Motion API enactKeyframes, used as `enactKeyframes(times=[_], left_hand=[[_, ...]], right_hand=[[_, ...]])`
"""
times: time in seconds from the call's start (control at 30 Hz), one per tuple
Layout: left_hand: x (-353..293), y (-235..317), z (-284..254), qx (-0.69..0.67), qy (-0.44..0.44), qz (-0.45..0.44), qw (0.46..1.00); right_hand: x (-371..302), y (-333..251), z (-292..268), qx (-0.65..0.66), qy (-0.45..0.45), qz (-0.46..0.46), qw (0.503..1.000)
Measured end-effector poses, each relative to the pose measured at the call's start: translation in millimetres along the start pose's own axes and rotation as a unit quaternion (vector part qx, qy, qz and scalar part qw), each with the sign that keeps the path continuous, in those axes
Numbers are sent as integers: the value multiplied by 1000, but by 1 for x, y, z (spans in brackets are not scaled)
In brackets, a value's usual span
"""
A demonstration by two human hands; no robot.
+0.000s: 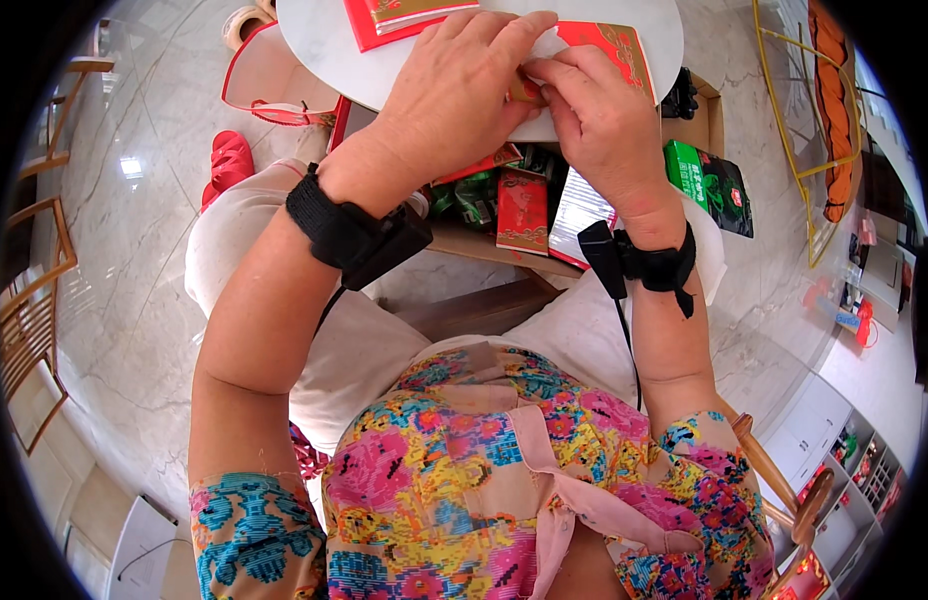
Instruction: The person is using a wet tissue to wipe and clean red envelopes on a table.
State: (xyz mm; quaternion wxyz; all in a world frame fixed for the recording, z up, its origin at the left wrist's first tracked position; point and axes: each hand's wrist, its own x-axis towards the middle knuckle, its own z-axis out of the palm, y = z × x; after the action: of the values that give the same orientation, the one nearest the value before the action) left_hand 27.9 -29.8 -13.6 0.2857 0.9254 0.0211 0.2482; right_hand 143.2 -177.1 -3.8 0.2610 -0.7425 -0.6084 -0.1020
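Note:
Over the edge of a white round table (334,45), my two hands meet with bent fingers. My left hand (454,85) closes around something small, mostly hidden; a gold-and-red bit (527,92) shows between the hands. Thumb and fingers of my right hand (609,120) pinch together at the same spot. A whitish, thin-looking piece (550,44) sticks up by the left fingertips. Just beyond my right hand lies a red and gold packet (624,50). Stacked red and gold packets (404,14) rest beyond my left hand.
Below the tabletop, a cardboard box (474,243) holds green packages (474,200) and a red packet (524,210). A green-and-black bag (709,185) sits at its right. A red-edged bag (279,80) stands left. Wooden chairs (34,290) line the left; a yellow metal frame (799,120) stands right.

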Motion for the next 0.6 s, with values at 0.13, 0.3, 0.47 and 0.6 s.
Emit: enactKeyframes(times=[0.13,0.3,0.47,0.6], left_hand=[[0,0,1,20,10,12,1000],[1,2,0,7,5,-9,1000],[0,2,-1,-45,12,-22,999],[-1,-2,-1,-59,-15,-5,998]], right_hand=[[-1,12,-3,-14,8,17,1000],[-3,31,-4,-81,43,82,992],[2,5,9,-44,40,5,998],[6,-1,10,-20,32,-29,999]])
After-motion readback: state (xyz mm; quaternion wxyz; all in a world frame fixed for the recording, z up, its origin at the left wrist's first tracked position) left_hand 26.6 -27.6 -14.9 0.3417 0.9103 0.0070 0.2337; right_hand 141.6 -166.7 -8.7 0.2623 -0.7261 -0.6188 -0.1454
